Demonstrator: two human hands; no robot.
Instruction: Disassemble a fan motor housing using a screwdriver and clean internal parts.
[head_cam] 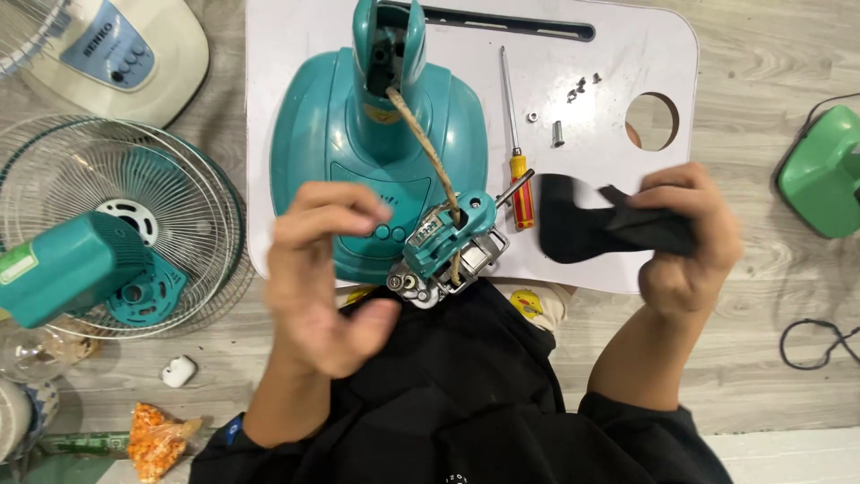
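Gripping a black cloth point(596, 229) in our right hand point(685, 242), fingers curled tightly round it, we hold it just above the right part of the white counter point(627, 54), beside the round hole point(651, 121). Our left hand point(322, 278) hangs loosely open and empty, its fingers half bent, near the teal fan base point(376, 152). A small motor unit point(452, 246) sits at the near edge of the base, joined to it by a tan cord point(430, 148), between our two hands. A screwdriver point(515, 143) with a red and yellow handle and several loose screws point(573, 94) lie on the counter. A wire fan guard point(98, 224) rests on the floor at left
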